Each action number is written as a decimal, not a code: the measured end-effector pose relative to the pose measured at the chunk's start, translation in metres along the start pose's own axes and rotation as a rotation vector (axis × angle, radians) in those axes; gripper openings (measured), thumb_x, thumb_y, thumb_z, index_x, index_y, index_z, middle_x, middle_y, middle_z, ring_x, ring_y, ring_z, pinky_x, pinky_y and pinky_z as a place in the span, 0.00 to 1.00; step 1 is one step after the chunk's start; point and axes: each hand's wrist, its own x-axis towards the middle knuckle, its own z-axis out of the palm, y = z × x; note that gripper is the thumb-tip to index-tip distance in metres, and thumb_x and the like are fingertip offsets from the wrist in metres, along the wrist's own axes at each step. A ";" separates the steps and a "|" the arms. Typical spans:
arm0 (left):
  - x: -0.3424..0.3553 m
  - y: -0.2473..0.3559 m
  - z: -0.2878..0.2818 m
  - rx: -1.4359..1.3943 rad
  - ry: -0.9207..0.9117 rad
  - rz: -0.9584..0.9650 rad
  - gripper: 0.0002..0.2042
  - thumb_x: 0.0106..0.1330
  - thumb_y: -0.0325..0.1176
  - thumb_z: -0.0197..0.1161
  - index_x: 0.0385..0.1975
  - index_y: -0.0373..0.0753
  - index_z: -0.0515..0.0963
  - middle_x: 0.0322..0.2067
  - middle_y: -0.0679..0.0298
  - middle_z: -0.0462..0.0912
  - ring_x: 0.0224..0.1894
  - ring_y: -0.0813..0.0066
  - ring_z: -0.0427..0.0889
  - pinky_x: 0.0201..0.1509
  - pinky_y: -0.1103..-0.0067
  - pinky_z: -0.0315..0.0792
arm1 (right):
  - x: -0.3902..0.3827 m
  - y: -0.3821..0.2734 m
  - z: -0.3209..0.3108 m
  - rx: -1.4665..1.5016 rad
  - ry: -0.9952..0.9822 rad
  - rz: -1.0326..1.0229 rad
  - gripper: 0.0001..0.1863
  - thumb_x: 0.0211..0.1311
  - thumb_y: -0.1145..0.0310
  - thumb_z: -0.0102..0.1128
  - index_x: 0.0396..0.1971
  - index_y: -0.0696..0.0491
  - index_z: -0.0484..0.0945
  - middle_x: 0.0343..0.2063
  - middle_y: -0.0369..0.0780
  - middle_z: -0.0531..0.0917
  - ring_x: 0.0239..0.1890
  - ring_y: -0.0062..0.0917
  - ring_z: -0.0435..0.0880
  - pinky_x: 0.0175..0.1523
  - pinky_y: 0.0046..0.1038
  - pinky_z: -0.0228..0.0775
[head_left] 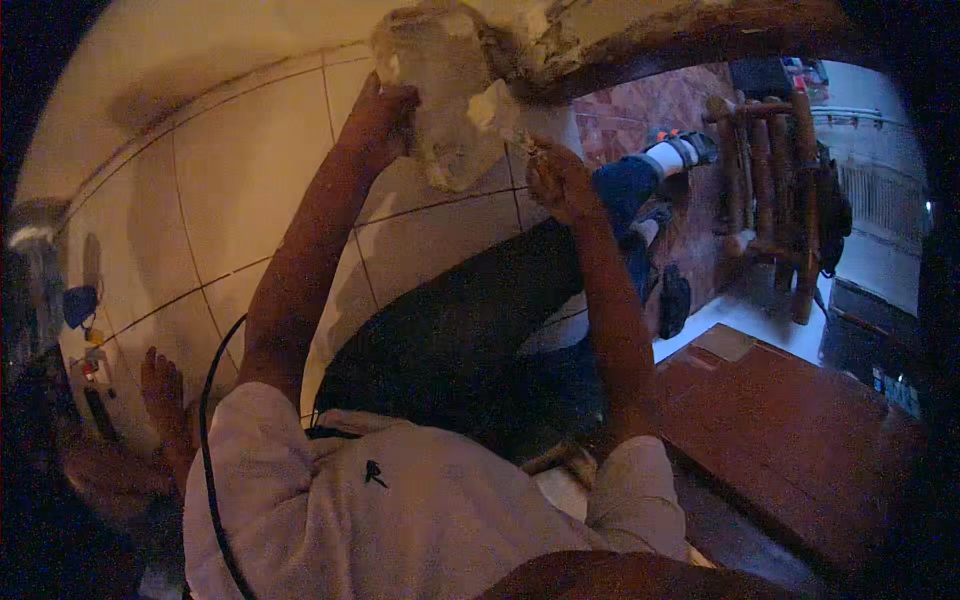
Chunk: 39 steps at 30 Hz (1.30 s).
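Both of my arms reach up to a cream tiled wall (250, 170). A rough pale patch of broken plaster (445, 95) sticks out near its top. My left hand (385, 112) presses against the patch's left edge with bent fingers and holds nothing that I can see. My right hand (555, 180) is curled at the patch's lower right edge, next to a pale broken bit (490, 105). Whether it grips a small tool or a piece is too dim to tell. I wear a white short-sleeved shirt (400, 510).
A black cable (207, 400) runs down my left shoulder. A leg in dark trousers (450, 340) with a white sock and shoe (675, 152) stretches below the wall. A bare foot (160, 390) shows lower left. Wooden poles (780, 190) and a reddish-brown board (790, 430) stand right.
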 end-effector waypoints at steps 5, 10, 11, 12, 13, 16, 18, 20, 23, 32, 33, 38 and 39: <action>0.005 -0.021 0.007 -0.272 -0.056 0.127 0.21 0.61 0.35 0.55 0.54 0.46 0.59 0.41 0.58 0.71 0.34 0.60 0.73 0.31 0.59 0.74 | 0.002 -0.002 -0.002 0.146 -0.072 -0.049 0.23 0.60 0.62 0.55 0.54 0.51 0.64 0.30 0.41 0.77 0.19 0.24 0.72 0.20 0.25 0.63; 0.031 -0.059 0.003 -0.249 0.032 0.137 0.23 0.56 0.25 0.54 0.51 0.39 0.55 0.43 0.53 0.68 0.44 0.55 0.74 0.41 0.57 0.76 | 0.013 -0.002 0.008 0.185 0.098 -0.199 0.24 0.58 0.66 0.57 0.55 0.45 0.63 0.37 0.44 0.77 0.26 0.27 0.75 0.23 0.26 0.66; 0.035 -0.064 0.003 -0.325 -0.030 0.153 0.23 0.55 0.24 0.54 0.51 0.40 0.56 0.42 0.54 0.69 0.43 0.56 0.74 0.40 0.59 0.76 | 0.016 -0.003 0.010 0.181 0.131 -0.203 0.24 0.58 0.66 0.57 0.55 0.45 0.63 0.37 0.44 0.77 0.26 0.27 0.75 0.23 0.26 0.66; 0.038 -0.068 0.006 -0.370 -0.030 0.116 0.23 0.54 0.24 0.54 0.51 0.40 0.57 0.41 0.54 0.69 0.43 0.56 0.74 0.39 0.60 0.76 | 0.018 -0.005 0.011 0.232 0.081 -0.222 0.24 0.58 0.67 0.57 0.55 0.44 0.63 0.37 0.44 0.76 0.27 0.28 0.75 0.24 0.26 0.67; 0.039 -0.072 0.009 -0.409 -0.095 0.169 0.23 0.54 0.24 0.54 0.51 0.40 0.57 0.41 0.54 0.69 0.43 0.56 0.74 0.39 0.60 0.76 | 0.021 -0.008 0.012 0.291 0.105 -0.213 0.25 0.58 0.68 0.57 0.56 0.43 0.62 0.37 0.44 0.76 0.27 0.29 0.76 0.26 0.26 0.68; 0.037 -0.081 0.025 -0.441 -0.053 0.192 0.25 0.53 0.23 0.55 0.52 0.42 0.57 0.40 0.56 0.69 0.41 0.59 0.74 0.40 0.61 0.75 | 0.025 -0.016 0.015 0.366 -0.217 -0.349 0.24 0.59 0.70 0.55 0.55 0.42 0.63 0.37 0.43 0.76 0.29 0.30 0.76 0.28 0.28 0.69; 0.037 -0.085 0.033 -0.566 -0.012 0.159 0.24 0.52 0.23 0.55 0.51 0.40 0.58 0.40 0.56 0.70 0.41 0.60 0.74 0.41 0.63 0.73 | 0.024 -0.019 0.018 0.393 -0.021 -0.334 0.21 0.60 0.69 0.54 0.53 0.43 0.65 0.37 0.42 0.75 0.31 0.31 0.76 0.29 0.29 0.69; 0.045 -0.087 0.034 -0.478 0.009 0.178 0.25 0.52 0.24 0.56 0.51 0.39 0.58 0.40 0.57 0.70 0.41 0.60 0.74 0.42 0.63 0.73 | 0.025 -0.022 0.021 0.388 0.179 -0.331 0.18 0.61 0.68 0.52 0.52 0.44 0.66 0.37 0.42 0.75 0.33 0.32 0.76 0.30 0.29 0.69; 0.057 -0.095 0.025 -0.354 0.045 0.203 0.25 0.52 0.25 0.56 0.52 0.39 0.59 0.40 0.57 0.70 0.40 0.60 0.74 0.43 0.63 0.71 | 0.031 -0.027 0.022 0.573 0.058 -0.365 0.15 0.62 0.64 0.50 0.50 0.45 0.68 0.37 0.40 0.76 0.37 0.34 0.76 0.34 0.35 0.71; 0.076 -0.126 -0.001 -0.334 -0.040 0.128 0.14 0.64 0.40 0.49 0.39 0.35 0.70 0.35 0.57 0.75 0.37 0.59 0.76 0.42 0.63 0.74 | 0.030 -0.036 0.008 0.465 -0.050 -0.387 0.12 0.59 0.66 0.51 0.43 0.50 0.74 0.38 0.42 0.78 0.41 0.36 0.76 0.36 0.38 0.75; 0.075 -0.128 -0.002 -0.403 -0.073 0.114 0.16 0.65 0.41 0.50 0.43 0.34 0.69 0.38 0.57 0.76 0.39 0.58 0.76 0.45 0.62 0.73 | 0.029 -0.037 0.009 0.504 -0.189 -0.353 0.13 0.58 0.65 0.52 0.43 0.50 0.74 0.38 0.42 0.78 0.40 0.35 0.76 0.37 0.38 0.75; 0.088 -0.120 -0.012 -0.025 -0.192 0.371 0.31 0.58 0.41 0.60 0.58 0.35 0.57 0.54 0.50 0.66 0.54 0.52 0.67 0.51 0.60 0.69 | 0.025 -0.042 0.016 0.434 -0.191 -0.371 0.12 0.59 0.67 0.51 0.42 0.49 0.74 0.36 0.41 0.78 0.38 0.33 0.75 0.37 0.35 0.73; 0.094 -0.118 -0.011 -0.548 -0.161 -0.009 0.34 0.59 0.44 0.61 0.60 0.34 0.54 0.56 0.48 0.65 0.57 0.51 0.65 0.54 0.60 0.67 | 0.024 -0.043 0.018 0.458 -0.173 -0.344 0.10 0.61 0.61 0.49 0.36 0.50 0.74 0.30 0.38 0.77 0.32 0.30 0.74 0.32 0.33 0.69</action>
